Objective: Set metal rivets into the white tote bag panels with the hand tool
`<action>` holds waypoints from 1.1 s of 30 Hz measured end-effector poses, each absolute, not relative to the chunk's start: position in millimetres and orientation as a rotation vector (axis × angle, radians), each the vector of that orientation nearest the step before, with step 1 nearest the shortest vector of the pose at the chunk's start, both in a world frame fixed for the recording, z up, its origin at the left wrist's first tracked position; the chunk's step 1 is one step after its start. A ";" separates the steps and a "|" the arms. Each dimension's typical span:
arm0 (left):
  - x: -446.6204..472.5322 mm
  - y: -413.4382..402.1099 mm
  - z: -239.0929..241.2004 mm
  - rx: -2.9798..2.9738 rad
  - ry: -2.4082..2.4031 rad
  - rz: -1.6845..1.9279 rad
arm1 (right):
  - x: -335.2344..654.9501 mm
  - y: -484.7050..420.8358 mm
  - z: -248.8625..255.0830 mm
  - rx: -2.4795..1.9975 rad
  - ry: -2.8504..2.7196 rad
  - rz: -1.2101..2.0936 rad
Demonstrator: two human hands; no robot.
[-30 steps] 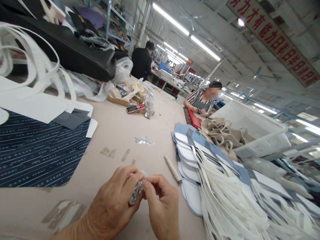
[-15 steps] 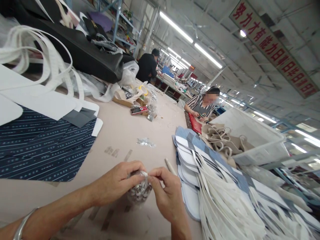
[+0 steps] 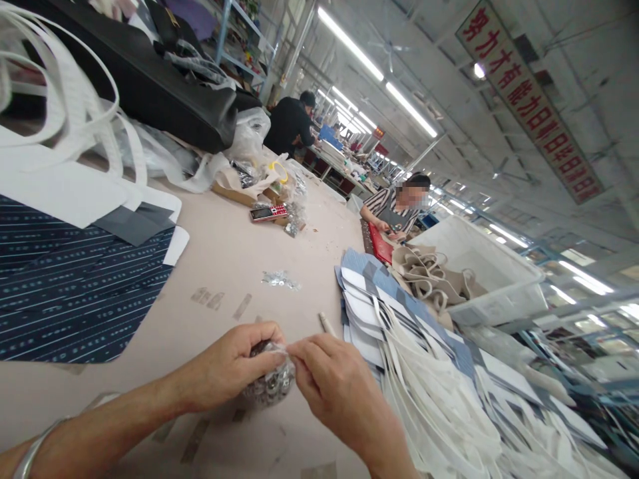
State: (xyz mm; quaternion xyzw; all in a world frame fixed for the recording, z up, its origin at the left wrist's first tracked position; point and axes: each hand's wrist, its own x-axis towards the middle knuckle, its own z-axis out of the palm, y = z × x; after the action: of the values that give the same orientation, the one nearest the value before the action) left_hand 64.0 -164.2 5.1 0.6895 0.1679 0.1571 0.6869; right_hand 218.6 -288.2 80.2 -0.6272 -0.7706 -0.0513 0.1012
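A clear plastic bag full of small shiny metal pieces hangs just above the table at the lower middle. My left hand is closed around its upper left side, thumb on top. My right hand pinches the gathered plastic at the bag's neck between thumb and fingers. The fingertips of both hands nearly meet there. Beyond them, a small pile of similar silvery pieces lies loose on the table. A pale pen-like stick lies just past my right hand.
Dark blue patterned panels with white straps lie at left. Stacked panels with white straps fill the right side. Farther back are a red phone, a white bin of beige straps, and two people working, one in stripes.
My right hand has turned over at the bag's neck, its back now facing up and its forearm swung right. The left hand keeps its hold. The view has shifted slightly.
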 end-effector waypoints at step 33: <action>77.6 -174.1 -11.2 1.655 0.499 0.709 | 236.9 -277.0 53.5 -1.732 -1.440 0.409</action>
State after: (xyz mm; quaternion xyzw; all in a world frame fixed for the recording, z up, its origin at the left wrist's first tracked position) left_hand 77.6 -174.1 -11.2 0.7122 0.2147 0.3053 0.5945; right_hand 236.9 -277.0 53.5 -0.6888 -0.5727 0.1627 0.4135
